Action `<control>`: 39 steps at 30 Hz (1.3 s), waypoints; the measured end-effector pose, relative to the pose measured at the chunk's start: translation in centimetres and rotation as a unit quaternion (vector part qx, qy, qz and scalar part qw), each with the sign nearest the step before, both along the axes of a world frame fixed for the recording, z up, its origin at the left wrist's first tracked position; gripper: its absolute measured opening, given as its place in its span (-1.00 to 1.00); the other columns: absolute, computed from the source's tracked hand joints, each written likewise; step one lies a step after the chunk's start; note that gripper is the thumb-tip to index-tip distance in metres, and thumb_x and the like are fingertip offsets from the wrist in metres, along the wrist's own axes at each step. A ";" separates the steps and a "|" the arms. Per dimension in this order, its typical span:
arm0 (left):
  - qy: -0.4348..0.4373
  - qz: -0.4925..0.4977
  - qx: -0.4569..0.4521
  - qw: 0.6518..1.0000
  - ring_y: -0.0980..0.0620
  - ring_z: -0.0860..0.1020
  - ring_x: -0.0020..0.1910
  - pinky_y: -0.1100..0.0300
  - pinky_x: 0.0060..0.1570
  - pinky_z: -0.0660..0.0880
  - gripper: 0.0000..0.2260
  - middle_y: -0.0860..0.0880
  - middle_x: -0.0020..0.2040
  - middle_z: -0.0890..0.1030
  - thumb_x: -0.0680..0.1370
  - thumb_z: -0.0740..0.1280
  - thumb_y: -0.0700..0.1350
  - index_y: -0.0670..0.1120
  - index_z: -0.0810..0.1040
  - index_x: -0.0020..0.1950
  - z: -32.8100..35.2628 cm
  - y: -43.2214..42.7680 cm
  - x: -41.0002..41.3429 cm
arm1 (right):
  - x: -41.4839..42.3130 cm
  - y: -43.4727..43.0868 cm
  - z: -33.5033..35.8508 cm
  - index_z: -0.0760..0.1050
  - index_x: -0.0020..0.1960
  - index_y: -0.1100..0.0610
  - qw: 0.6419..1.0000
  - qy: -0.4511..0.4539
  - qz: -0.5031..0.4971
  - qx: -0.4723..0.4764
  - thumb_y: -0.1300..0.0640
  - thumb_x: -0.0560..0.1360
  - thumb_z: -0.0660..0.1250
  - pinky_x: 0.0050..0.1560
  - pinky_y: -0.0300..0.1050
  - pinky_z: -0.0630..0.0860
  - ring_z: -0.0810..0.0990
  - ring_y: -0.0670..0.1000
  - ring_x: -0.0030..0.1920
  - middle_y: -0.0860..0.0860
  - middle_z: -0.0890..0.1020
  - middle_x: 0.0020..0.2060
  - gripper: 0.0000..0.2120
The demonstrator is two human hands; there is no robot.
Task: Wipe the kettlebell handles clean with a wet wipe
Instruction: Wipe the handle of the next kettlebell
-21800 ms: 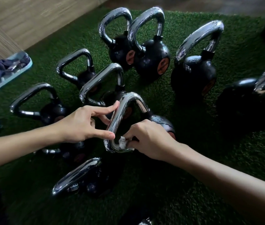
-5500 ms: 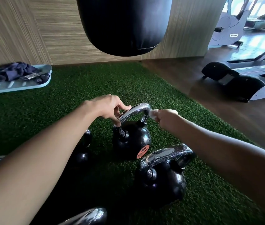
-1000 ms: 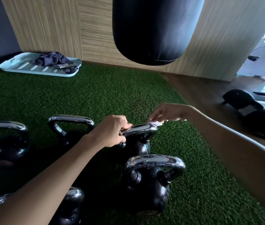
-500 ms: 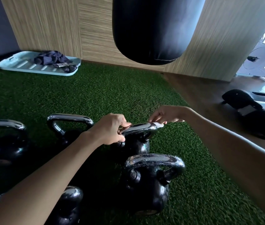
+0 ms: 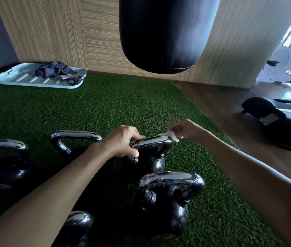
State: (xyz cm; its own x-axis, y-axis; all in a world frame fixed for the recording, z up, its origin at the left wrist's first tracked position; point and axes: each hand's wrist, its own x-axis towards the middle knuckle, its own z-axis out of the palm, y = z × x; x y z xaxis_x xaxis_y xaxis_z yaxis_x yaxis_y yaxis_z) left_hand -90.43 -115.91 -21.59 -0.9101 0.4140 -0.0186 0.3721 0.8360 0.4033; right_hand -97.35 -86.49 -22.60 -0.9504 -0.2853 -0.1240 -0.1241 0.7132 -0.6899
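Several black kettlebells with chrome handles stand on green turf point(image 5: 116, 107). My left hand point(image 5: 123, 141) grips the left end of the chrome handle point(image 5: 154, 140) of the farthest kettlebell point(image 5: 150, 161). My right hand point(image 5: 185, 129), blurred, pinches a small white wet wipe point(image 5: 172, 136) against the right end of that same handle. A nearer kettlebell point(image 5: 166, 209) has a wet-looking handle point(image 5: 171, 177). More handles show at the left point(image 5: 76, 136) and far left point(image 5: 2, 145).
A black punching bag point(image 5: 160, 32) hangs above the turf in front of a wood-panelled wall. A pale blue tray point(image 5: 25, 81) holding a dark cloth point(image 5: 52, 71) lies at the back left. Gym machines point(image 5: 275, 122) stand on the wooden floor at the right.
Over the last second my right hand has slid the wipe along the right end of the handle and lifted slightly. My left hand keeps its grip on the handle.
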 end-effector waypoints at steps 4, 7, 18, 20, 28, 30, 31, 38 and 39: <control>-0.015 0.031 -0.014 0.999 -0.02 0.52 0.32 0.13 0.29 0.46 -0.39 0.00 0.45 0.48 0.40 0.60 0.00 0.08 0.51 0.42 1.1 0.9 -3.0 | 0.4 0.2 2.2 0.68 0.05 0.15 0.975 0.072 -0.111 -0.180 0.41 0.46 0.45 -0.22 -0.16 0.60 0.70 -0.03 -0.21 -0.03 0.75 -0.19 -0.75; -0.005 0.044 -0.025 0.999 -0.05 0.54 0.27 0.20 0.15 0.43 -0.42 -0.06 0.41 0.51 0.43 0.59 -0.02 0.09 0.52 0.42 1.9 1.9 -4.9 | 0.8 -0.9 2.9 0.70 -0.03 0.12 0.968 0.081 -0.122 -0.204 0.43 0.44 0.46 -0.16 -0.08 0.62 0.71 0.01 -0.19 -0.03 0.76 -0.19 -0.75; 0.039 0.022 0.271 0.962 0.22 0.60 -0.46 0.34 -0.57 0.40 -0.51 0.23 0.32 0.49 0.48 0.44 0.21 0.12 0.55 0.38 2.3 1.9 -5.0 | 1.9 -5.0 3.1 0.70 0.04 0.18 0.936 0.058 -0.118 -0.326 0.27 0.44 0.52 -0.29 -0.42 0.49 0.66 -0.22 -0.28 0.01 0.75 -0.14 -0.82; 0.041 0.009 0.289 0.957 0.12 0.67 -0.30 0.08 -0.40 0.60 -0.53 0.19 0.32 0.54 0.47 0.47 0.21 0.11 0.57 0.34 2.2 2.0 -4.6 | 2.0 -5.6 3.1 0.71 0.04 0.18 0.938 0.051 -0.113 -0.323 0.24 0.41 0.54 -0.27 -0.39 0.52 0.69 -0.18 -0.25 0.02 0.76 -0.14 -0.80; -0.001 0.047 0.323 0.945 0.33 0.44 -0.54 0.47 -0.52 0.25 -0.79 0.28 -0.35 0.64 0.46 0.51 0.09 0.18 0.66 0.08 2.3 1.9 -5.2 | 1.8 -7.0 2.8 0.72 -0.05 0.12 0.943 0.030 -0.147 -0.296 0.27 0.43 0.54 -0.16 -0.22 0.54 0.66 -0.11 -0.22 -0.01 0.76 -0.15 -0.87; 0.002 0.069 0.329 0.942 0.33 0.48 -0.46 0.48 -0.50 0.28 -0.77 0.24 -0.22 0.70 0.45 0.52 0.10 0.19 0.67 0.09 1.9 1.3 -5.6 | 2.1 -6.8 2.5 0.69 0.10 0.22 0.946 0.030 -0.131 -0.293 0.34 0.45 0.50 -0.10 -0.25 0.57 0.70 -0.12 -0.15 0.08 0.75 -0.01 -0.77; 0.009 0.081 0.326 0.942 0.29 0.53 -0.37 0.48 -0.47 0.32 -0.78 0.23 -0.16 0.72 0.45 0.52 0.13 0.21 0.68 0.08 1.6 0.9 -5.9 | 2.2 -6.5 2.4 0.66 0.17 0.24 0.957 0.052 -0.122 -0.260 0.36 0.46 0.49 -0.09 -0.34 0.56 0.69 -0.16 -0.12 0.10 0.73 0.07 -0.71; 0.050 0.162 0.307 0.936 0.28 0.49 -0.26 0.49 -0.44 0.35 -0.66 0.14 0.08 0.68 0.47 0.52 0.06 0.03 0.67 0.22 1.8 -1.0 -7.8 | -0.2 -5.8 3.2 0.65 0.26 -0.03 0.984 0.074 -0.010 0.163 -0.05 0.36 0.61 0.20 -0.11 0.44 0.62 -0.01 0.25 -0.05 0.68 0.22 -0.52; 0.049 0.154 0.287 0.944 0.27 0.50 -0.26 0.42 -0.39 0.36 -0.66 0.14 0.08 0.69 0.47 0.52 0.07 0.05 0.67 0.22 1.9 -1.1 -8.0 | -0.2 -5.6 3.2 0.66 0.24 -0.02 0.984 0.074 -0.009 0.164 -0.06 0.36 0.60 0.14 -0.15 0.44 0.63 -0.02 0.21 -0.06 0.70 0.19 -0.53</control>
State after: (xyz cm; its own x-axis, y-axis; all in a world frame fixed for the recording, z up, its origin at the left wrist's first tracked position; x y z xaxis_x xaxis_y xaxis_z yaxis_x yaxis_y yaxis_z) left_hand -98.38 -117.03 -19.66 -0.9746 0.0466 0.2190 0.2066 0.5646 0.7991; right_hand -97.58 -92.13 -19.37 -0.9693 -0.2368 -0.0663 -0.1921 0.8975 -0.3971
